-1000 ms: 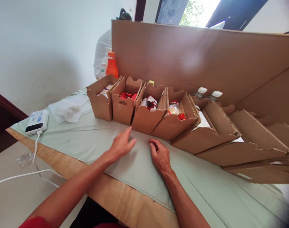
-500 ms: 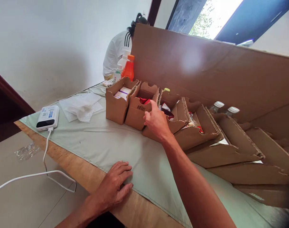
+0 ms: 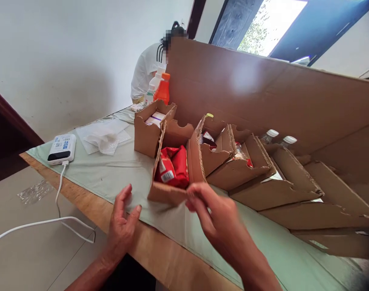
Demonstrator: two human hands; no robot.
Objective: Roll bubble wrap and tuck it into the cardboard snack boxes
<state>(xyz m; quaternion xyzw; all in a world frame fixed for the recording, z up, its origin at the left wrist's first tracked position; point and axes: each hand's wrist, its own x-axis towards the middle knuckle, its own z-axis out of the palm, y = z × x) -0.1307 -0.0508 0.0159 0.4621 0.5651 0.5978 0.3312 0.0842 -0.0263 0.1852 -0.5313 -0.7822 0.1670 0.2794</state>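
Observation:
A narrow cardboard box (image 3: 169, 194), its top uncovered, juts out of the row toward me and is turned a little. Inside it lie crinkled red packets (image 3: 180, 163), one with a white barcode label. My right hand (image 3: 216, 212), slightly blurred, has its fingers closed at the box's near right corner, pinching the edge. To the left of that box, over the table's front edge, my left hand (image 3: 123, 226) holds nothing, its thumb and fingers apart. It does not touch the box.
More cardboard boxes (image 3: 247, 178) stand in a slanted row to the right, before a tall cardboard panel (image 3: 263, 93). An orange bottle (image 3: 162, 89) stands at the back. On the left lie bubble wrap (image 3: 102, 135) and a white power bank (image 3: 62, 148) with a cable. A person (image 3: 146, 72) sits behind.
My right hand has drawn the box with red packets out of the row toward me. My left hand has lifted off the tabletop and shifted left, its fingers now raised.

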